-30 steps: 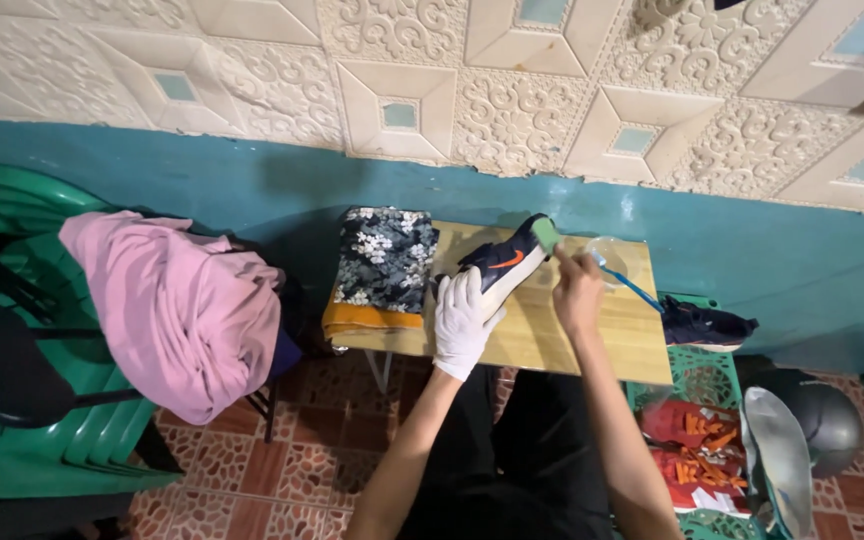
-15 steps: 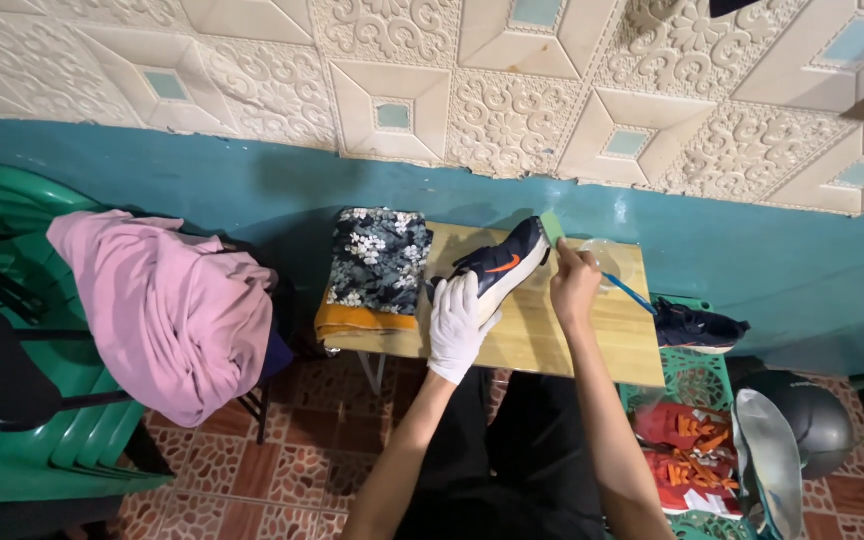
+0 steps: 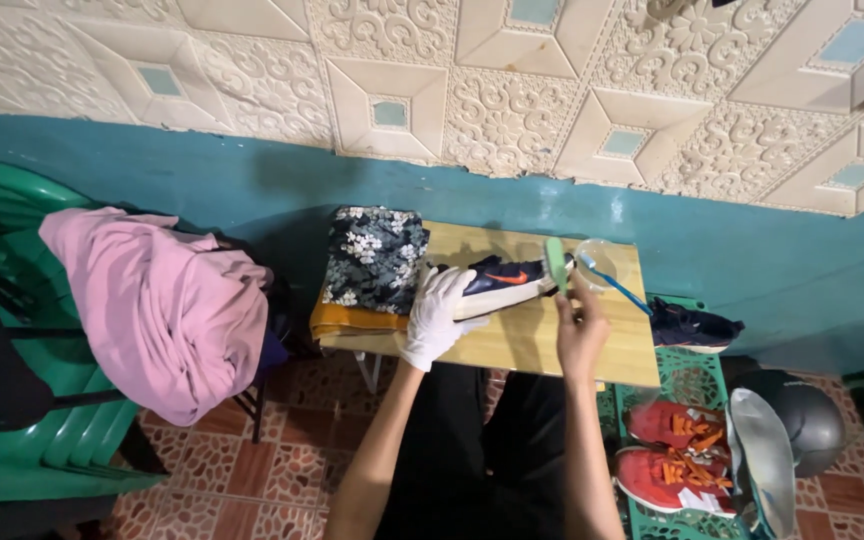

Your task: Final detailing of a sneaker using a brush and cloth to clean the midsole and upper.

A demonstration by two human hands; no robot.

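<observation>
gloved left hand (image 3: 439,318) clamps a dark blue shoe (image 3: 500,284) at mid-tabletop (image 3: 542,345), fingers closed over its heel end; bare right hand (image 3: 581,335) pinches a green brush (image 3: 556,265) at the toe. best done, it seems, with the shoe pinned firmly and short strokes, clear of the plastic cup (image 3: 602,262) at the far edge.
</observation>
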